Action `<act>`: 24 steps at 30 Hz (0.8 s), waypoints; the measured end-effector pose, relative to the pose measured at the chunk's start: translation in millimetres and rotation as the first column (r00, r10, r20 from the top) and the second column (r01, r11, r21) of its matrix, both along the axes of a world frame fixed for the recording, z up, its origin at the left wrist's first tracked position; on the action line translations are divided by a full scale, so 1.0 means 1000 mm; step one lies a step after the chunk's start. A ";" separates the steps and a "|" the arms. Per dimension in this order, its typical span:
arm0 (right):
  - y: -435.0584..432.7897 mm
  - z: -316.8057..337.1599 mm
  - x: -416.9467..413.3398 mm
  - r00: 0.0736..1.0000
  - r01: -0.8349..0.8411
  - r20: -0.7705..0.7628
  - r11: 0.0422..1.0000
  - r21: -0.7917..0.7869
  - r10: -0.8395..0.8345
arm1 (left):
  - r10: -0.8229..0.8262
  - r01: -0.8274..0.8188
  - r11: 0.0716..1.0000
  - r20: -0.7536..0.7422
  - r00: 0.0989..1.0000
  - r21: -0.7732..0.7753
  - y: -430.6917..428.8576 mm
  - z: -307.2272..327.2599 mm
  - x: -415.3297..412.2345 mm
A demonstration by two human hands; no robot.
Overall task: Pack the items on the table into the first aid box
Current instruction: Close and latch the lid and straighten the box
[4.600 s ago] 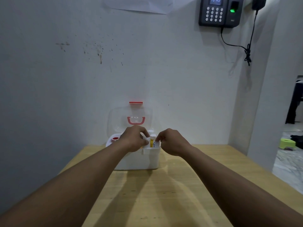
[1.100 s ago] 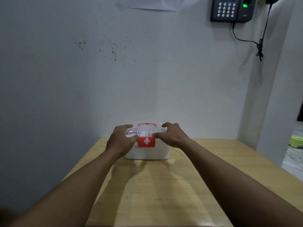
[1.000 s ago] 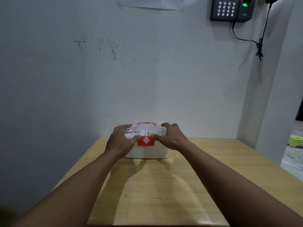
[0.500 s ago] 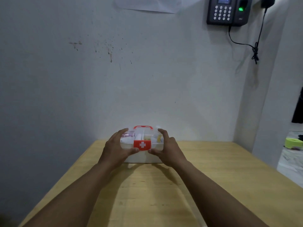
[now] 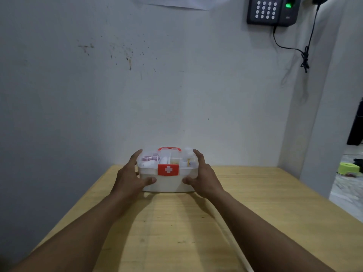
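box: white first aid box point(image 5: 167, 182), upright on table's far end
lid: clear, closed
latch: red, white cross

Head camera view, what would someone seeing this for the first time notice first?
Most likely the first aid box, white with a clear lid shut over small supplies and a red latch bearing a white cross, standing at the far end of the wooden table against the wall. The left hand and right hand flank it, thumbs on its front face. High on the right of the wall hangs a black keypad device with a green light.
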State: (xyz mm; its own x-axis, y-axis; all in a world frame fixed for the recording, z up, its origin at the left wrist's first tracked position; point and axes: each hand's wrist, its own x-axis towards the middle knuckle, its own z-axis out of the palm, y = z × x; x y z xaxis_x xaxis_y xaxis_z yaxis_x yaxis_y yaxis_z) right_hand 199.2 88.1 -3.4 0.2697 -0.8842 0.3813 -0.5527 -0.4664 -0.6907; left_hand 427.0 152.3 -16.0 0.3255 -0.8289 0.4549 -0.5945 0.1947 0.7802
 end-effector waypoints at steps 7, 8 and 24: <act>-0.002 0.002 -0.014 0.998 -0.033 0.050 0.999 0.017 0.032 | -0.007 0.007 1.000 -0.054 0.999 0.002 -0.006 0.000 -0.008; -0.004 0.001 -0.016 0.998 -0.029 0.056 0.999 0.014 0.028 | -0.007 0.007 1.000 -0.055 0.998 0.002 -0.008 -0.001 -0.010; -0.053 0.010 -0.096 0.996 0.070 0.057 0.997 0.040 -0.072 | -0.076 0.077 0.997 -0.063 0.995 0.020 -0.071 0.009 -0.091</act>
